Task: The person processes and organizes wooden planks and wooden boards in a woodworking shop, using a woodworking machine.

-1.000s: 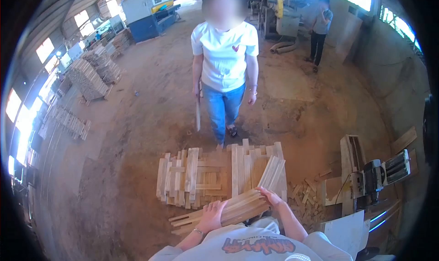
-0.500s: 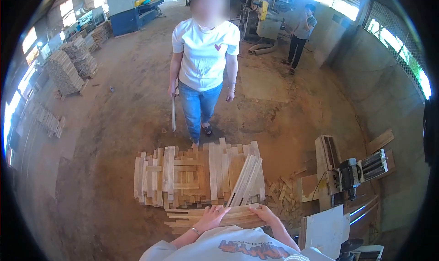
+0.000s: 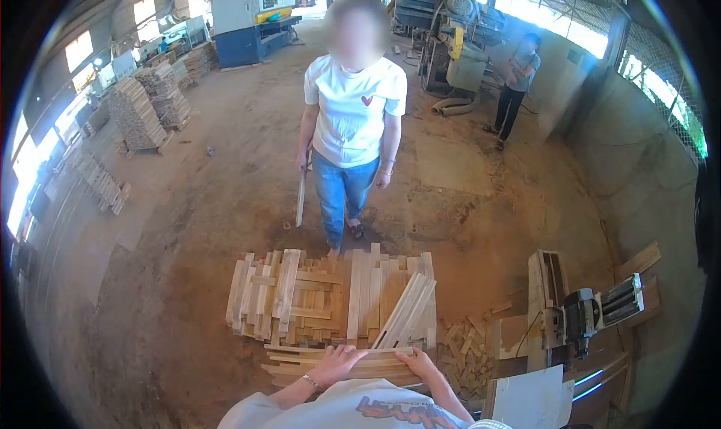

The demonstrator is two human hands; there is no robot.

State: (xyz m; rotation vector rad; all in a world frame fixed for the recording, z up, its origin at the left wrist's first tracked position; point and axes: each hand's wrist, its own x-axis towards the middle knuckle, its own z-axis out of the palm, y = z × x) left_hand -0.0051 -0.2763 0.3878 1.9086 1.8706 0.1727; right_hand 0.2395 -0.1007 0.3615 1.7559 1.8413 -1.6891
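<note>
Close to my body at the bottom of the head view lies a bundle of pale wooden strips (image 3: 375, 366), stretched left to right. My left hand (image 3: 335, 366) is closed over the middle of the bundle, its fingers bent across the top strips. At the bundle's right end my right hand (image 3: 417, 364) grips the strips, thumb on the near side. Just beyond is a wide stack of wooden slats (image 3: 315, 297), with a few slotted strips (image 3: 406, 309) leaning diagonally on its right part.
A person in a white T-shirt (image 3: 354, 113) stands behind the stack, holding a thin strip (image 3: 301, 200). Wood offcuts (image 3: 464, 342) lie on the floor at right, beside a machine with a motor (image 3: 580, 316). Another person (image 3: 517, 83) stands farther back near the wall.
The view has tilted up and shifted, so the scene sits lower and farther right. Both hands stay on the wooden strips; my left hand has slid slightly left along them.
</note>
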